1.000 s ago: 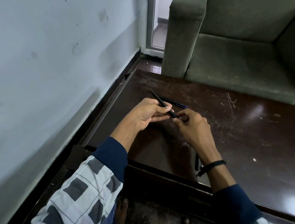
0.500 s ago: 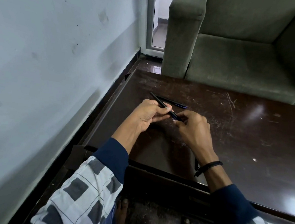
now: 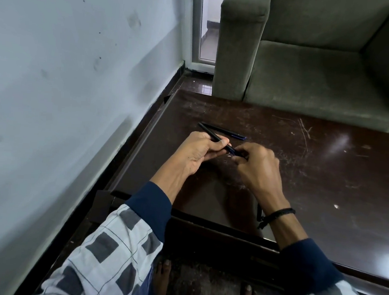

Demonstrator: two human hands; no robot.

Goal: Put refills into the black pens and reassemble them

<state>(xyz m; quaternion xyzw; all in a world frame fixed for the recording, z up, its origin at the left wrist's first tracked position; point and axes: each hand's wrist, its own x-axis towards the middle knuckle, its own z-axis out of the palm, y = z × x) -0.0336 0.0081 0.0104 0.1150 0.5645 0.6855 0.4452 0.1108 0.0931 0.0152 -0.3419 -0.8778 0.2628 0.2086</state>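
In the middle of the frame, above the dark brown tabletop [image 3: 326,181], the left hand [image 3: 197,154] grips a black pen [image 3: 209,133]: its fingers [image 3: 213,153] curl under the barrel and the thumb presses on top. The barrel slants up and left out of the fist, its far end free. The right hand [image 3: 260,170] meets the pen's lower right end, fingertips [image 3: 243,149] pinching it closely where a bit of blue shows. Just beyond the hands, a second black pen [image 3: 229,132] with a blue tip lies flat on the tabletop. A small black piece [image 3: 258,213] lies by the right wrist, partly hidden. A grey-green sofa [image 3: 311,75] fills the upper right.
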